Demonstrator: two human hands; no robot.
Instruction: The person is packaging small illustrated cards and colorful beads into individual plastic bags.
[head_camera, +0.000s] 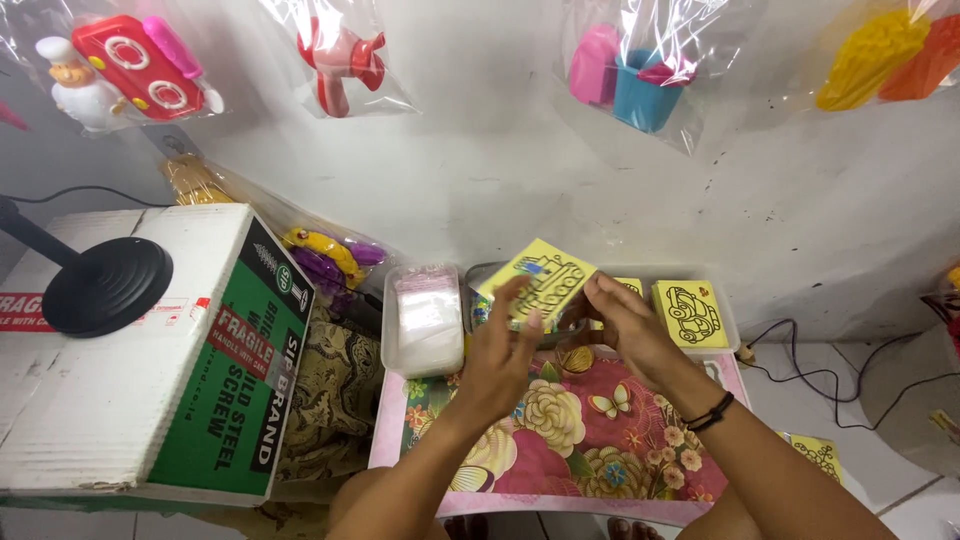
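Yellow card (540, 275) with a black line drawing sits pinched between both hands above the floral board (570, 440). Left hand (497, 355) grips its lower left edge; right hand (625, 325) grips its right side.

You have two bare hands in view, a left hand (497, 355) and a right hand (625, 325). Yellow square picture cards: four visible, one held up (540, 277), one lying in the clear plastic tray (689, 312), one edge behind the right hand (629, 286), one down on the floor (818, 452). One white cardboard box with a green side (150, 350). Four clear toy bags hang on the wall.
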